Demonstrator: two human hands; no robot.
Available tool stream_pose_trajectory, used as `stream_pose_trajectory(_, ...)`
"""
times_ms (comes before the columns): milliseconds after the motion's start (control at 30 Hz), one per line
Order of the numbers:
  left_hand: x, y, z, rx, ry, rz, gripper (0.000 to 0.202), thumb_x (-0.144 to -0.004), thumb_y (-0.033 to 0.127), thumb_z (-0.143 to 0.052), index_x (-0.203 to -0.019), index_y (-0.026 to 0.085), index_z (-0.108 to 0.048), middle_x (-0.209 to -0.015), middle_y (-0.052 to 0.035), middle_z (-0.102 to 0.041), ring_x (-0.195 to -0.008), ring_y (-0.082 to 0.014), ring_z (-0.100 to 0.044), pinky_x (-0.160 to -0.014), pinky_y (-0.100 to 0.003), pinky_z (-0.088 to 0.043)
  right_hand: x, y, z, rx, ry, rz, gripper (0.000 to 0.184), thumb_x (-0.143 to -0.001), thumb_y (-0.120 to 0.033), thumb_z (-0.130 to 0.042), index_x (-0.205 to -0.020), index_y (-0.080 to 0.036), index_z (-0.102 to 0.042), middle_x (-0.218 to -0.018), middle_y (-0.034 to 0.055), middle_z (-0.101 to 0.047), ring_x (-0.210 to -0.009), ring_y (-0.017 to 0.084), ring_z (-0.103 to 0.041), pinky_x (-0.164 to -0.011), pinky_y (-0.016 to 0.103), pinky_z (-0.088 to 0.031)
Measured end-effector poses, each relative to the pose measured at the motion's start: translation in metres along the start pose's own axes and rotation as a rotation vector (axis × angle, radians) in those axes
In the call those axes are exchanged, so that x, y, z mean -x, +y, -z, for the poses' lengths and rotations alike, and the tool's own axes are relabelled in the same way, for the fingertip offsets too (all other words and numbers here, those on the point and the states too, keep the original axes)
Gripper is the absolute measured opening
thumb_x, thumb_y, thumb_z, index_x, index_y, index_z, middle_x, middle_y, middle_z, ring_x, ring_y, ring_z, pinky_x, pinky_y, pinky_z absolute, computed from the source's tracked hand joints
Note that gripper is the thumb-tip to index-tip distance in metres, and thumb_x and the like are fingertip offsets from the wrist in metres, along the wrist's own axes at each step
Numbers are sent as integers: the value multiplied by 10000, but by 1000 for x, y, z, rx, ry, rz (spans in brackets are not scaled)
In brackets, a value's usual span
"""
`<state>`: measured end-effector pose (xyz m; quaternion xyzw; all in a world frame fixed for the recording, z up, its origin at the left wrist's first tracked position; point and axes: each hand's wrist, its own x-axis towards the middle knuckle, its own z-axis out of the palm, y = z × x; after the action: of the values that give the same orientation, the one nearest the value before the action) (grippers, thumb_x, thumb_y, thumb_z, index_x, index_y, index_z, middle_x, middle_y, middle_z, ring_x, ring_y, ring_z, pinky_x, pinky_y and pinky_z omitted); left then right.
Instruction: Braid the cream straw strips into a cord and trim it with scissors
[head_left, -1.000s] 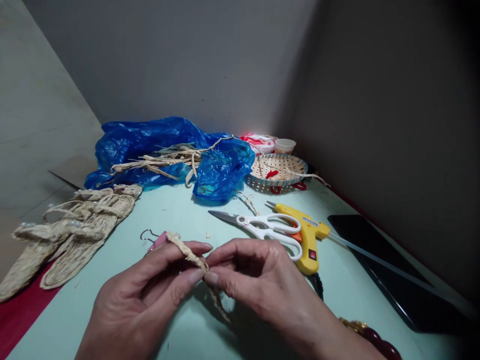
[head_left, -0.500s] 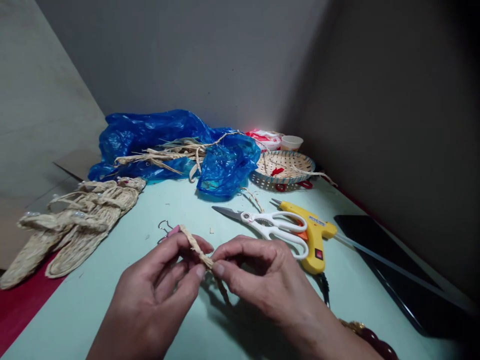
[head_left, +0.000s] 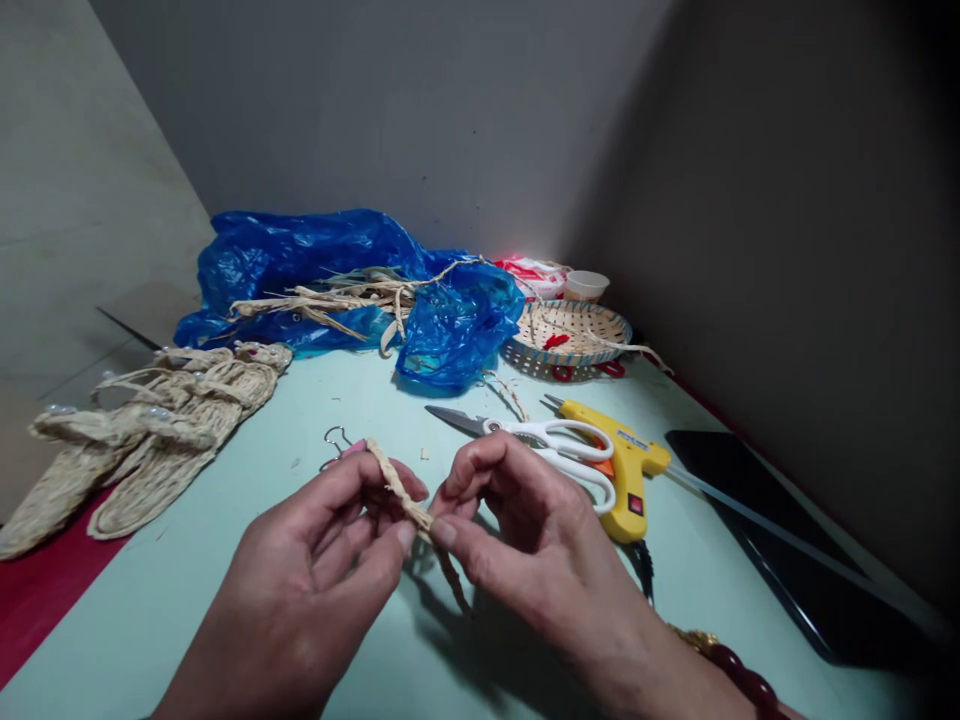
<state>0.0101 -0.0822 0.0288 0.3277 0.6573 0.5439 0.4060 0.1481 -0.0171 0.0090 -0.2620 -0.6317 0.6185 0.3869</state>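
Observation:
A thin braid of pale straw [head_left: 401,495] runs from a pink binder clip [head_left: 346,451] on the light green table down between both my hands. My left hand [head_left: 315,570] pinches the braid with thumb and forefinger from the left. My right hand [head_left: 525,540] pinches it from the right, fingertips nearly touching the left ones, its other fingers curled above. The loose straw ends [head_left: 454,585] hang below my fingers. A beaded bracelet [head_left: 739,680] sits on my right wrist.
White-handled scissors [head_left: 540,445] and a yellow glue gun [head_left: 626,470] lie just beyond my right hand. A blue plastic bag [head_left: 337,280] with raw straw, a woven basket [head_left: 574,335], woven straw sandals [head_left: 142,430] at left and a black tablet [head_left: 780,530] at right surround the table.
My right hand's fingers have lifted and curled more over the braid. The camera view has shifted a little, and both hands stay pinched on the braid.

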Motion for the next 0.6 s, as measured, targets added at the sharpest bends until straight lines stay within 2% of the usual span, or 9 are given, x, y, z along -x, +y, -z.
stream_pose_trajectory(100,0,2,1,-22,-25,-12,108,-587,236,-773,-677,241,-714,-833,2,-678,-883,-205,-671,-774,-169,-544,1,3,-2,4,9,11,176,-762,-76,-650,-825,-207,-549,-782,-39,-588,-735,93,-537,-676,199,-459)
stream_pose_trajectory(233,-1,4,2,-31,-22,-31,110,-586,225,-759,-684,236,-711,-808,-15,-664,-930,-232,-651,-735,-179,-553,3,6,-3,-61,14,6,183,-764,-86,-669,-835,-211,-556,-798,-43,-605,-742,86,-548,-700,195,-461)
stream_pose_trajectory(300,-3,4,4,-46,-46,-50,91,-608,224,-745,-684,235,-697,-781,-16,-655,-942,-236,-646,-706,-173,-554,3,5,-3,-144,-21,-51,178,-770,-110,-689,-840,-209,-558,-803,-45,-619,-732,75,-546,-689,181,-453)
stream_pose_trajectory(400,-7,3,8,-54,-154,-39,115,-618,210,-760,-691,238,-676,-800,-1,-665,-869,-203,-666,-709,-168,-556,2,1,0,-269,-91,-187,181,-773,-166,-723,-862,-197,-568,-806,-42,-640,-708,60,-544,-661,159,-437)
stream_pose_trajectory(467,-10,2,9,-35,-187,-38,124,-623,213,-773,-690,235,-671,-802,8,-673,-827,-182,-677,-718,-163,-555,1,-1,2,-281,-95,-231,182,-774,-189,-734,-871,-191,-580,-802,-40,-651,-709,60,-557,-661,156,-436)
stream_pose_trajectory(533,-10,0,10,-11,-158,-46,122,-626,240,-781,-681,229,-673,-780,10,-685,-815,-180,-688,-709,-156,-556,1,-3,3,-227,-73,-213,169,-776,-195,-738,-875,-191,-600,-798,-39,-664,-729,71,-585,-682,168,-448)
stream_pose_trajectory(600,-10,-2,11,2,-117,-37,135,-630,271,-789,-710,231,-689,-799,7,-711,-837,-188,-701,-712,-159,-562,2,-2,3,-117,-38,-119,141,-775,-197,-742,-864,-195,-634,-809,-36,-680,-753,90,-611,-711,194,-465)
